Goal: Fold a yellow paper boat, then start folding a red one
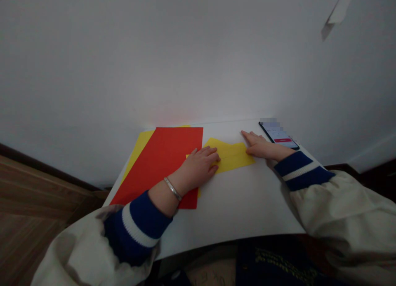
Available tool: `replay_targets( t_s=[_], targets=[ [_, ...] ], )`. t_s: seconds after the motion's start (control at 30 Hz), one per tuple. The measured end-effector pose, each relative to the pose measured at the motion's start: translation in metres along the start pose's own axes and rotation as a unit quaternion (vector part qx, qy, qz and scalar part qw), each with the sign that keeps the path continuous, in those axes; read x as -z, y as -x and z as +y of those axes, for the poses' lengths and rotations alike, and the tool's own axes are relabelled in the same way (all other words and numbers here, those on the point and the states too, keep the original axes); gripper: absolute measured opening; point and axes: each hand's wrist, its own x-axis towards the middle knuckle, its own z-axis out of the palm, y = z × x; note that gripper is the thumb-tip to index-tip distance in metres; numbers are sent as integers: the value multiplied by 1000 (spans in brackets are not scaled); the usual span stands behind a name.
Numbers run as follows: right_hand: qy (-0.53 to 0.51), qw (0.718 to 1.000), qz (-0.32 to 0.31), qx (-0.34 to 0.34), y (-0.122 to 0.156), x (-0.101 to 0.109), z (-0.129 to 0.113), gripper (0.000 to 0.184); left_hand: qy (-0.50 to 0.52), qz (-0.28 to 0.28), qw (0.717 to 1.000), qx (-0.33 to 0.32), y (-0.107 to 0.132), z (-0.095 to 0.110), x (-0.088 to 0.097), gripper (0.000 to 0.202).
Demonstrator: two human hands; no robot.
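A folded yellow paper (pixel 230 155) lies on the white table (pixel 235 203) in front of me. My left hand (pixel 198 167) lies flat on its left end, fingers stretched out and pressing down. My right hand (pixel 259 146) rests flat at its right edge, fingers extended toward the upper left. A silver bracelet (pixel 172 188) sits on my left wrist. Under my left forearm lies a red sheet (pixel 161 162), stacked on another yellow sheet (pixel 139 148).
A smartphone (pixel 279 136) with a lit screen lies at the table's back right, just beyond my right hand. A white wall rises right behind the table. Wooden floor (pixel 37 203) shows to the left.
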Motion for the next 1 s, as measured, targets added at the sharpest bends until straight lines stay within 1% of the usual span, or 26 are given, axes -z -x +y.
replay_targets(
  t_s=[0.13, 0.23, 0.3, 0.33, 0.37, 0.4, 0.43, 0.47, 0.53, 0.6, 0.67, 0.8, 0.87, 1.0],
  targets=[
    [1, 1000, 7, 17, 0, 1, 5, 88, 2, 1, 1000, -2, 1, -1, 0, 24],
    [-8, 998, 42, 40, 3, 3, 8, 78, 2, 8, 1000, -8, 1, -1, 1, 24],
    [-29, 994, 99, 41, 7, 3, 6, 66, 4, 10, 1000, -14, 1, -2, 2, 24],
    [-46, 988, 143, 42, 10, 3, 3, 60, 5, 9, 1000, -18, 0, -2, 2, 24],
    [-49, 980, 184, 58, 13, 3, -2, 54, 6, 8, 1000, -22, 0, -3, 2, 24],
    [-37, 972, 213, 90, 16, 3, -7, 47, 6, 7, 1000, -26, -1, -4, 1, 25],
    [-29, 967, 215, 130, 19, 2, -14, 38, 7, 9, 1000, -29, -2, -4, 0, 26],
    [-38, 966, 198, 164, 22, 2, -20, 34, 8, 14, 999, -33, -4, -5, -1, 26],
    [-64, 966, 158, 197, 27, 1, -33, 25, 13, 28, 999, -41, -8, -6, -2, 28],
    [-47, 964, 123, 230, 29, 0, -41, 18, 20, 40, 998, -42, -13, -5, -2, 27],
    [-40, 968, 121, 217, 30, 1, -45, 16, 19, 55, 998, -18, -19, -3, 0, 24],
    [-38, 974, 113, 192, 29, 3, -46, 15, -10, 82, 993, 82, -31, 2, 4, 23],
    [-34, 975, 116, 188, 30, 4, -47, 15, -14, 73, 990, 117, -38, 4, 5, 23],
    [-23, 977, 114, 177, 31, 5, -48, 16, -9, 37, 988, 153, -50, 5, 5, 31]
  ],
)
